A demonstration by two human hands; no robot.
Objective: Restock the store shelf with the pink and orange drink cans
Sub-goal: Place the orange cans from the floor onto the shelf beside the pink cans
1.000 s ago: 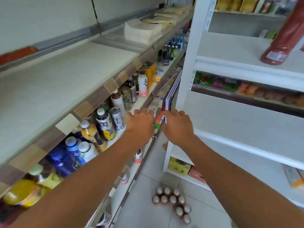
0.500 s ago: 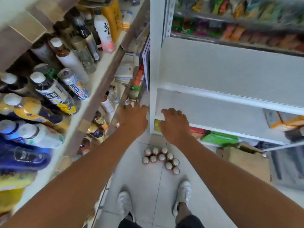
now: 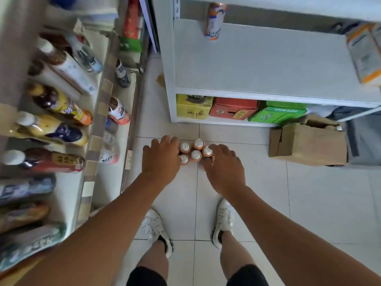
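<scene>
The person is reaching both bare arms downward and forward, the two converging toward the hands; the left hand point(image 3: 161, 159) is hanging palm down, its back facing the camera, fingers bending downward with tips hidden; the right hand point(image 3: 223, 170) is mirroring it nearby, knuckles up, fingers curling away; whether either is gripping is unclear.

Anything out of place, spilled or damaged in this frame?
Nothing looks spilled or damaged. The drink cans stand clustered on the floor tiles in the aisle, not on a shelf. A single can sits alone on the white shelf, and an open cardboard box rests on the floor beside that shelf.
</scene>
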